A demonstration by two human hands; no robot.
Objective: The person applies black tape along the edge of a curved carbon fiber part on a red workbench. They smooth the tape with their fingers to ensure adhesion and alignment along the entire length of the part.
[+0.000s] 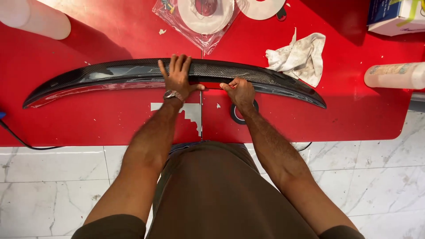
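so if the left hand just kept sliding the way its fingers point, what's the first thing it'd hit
The left hand lies flat on the black curved panel, fingers pointing away across the red table. Past the panel's far edge, it would probably first meet the clear plastic bag holding a white disc.

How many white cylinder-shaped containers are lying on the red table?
2: one white cylinder at the far left corner, another at the right edge beside the crumpled rag. Others may lie out of view.

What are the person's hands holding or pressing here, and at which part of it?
The left hand lies flat on the middle of the long black curved panel. The right hand pinches a red strip at its near edge.
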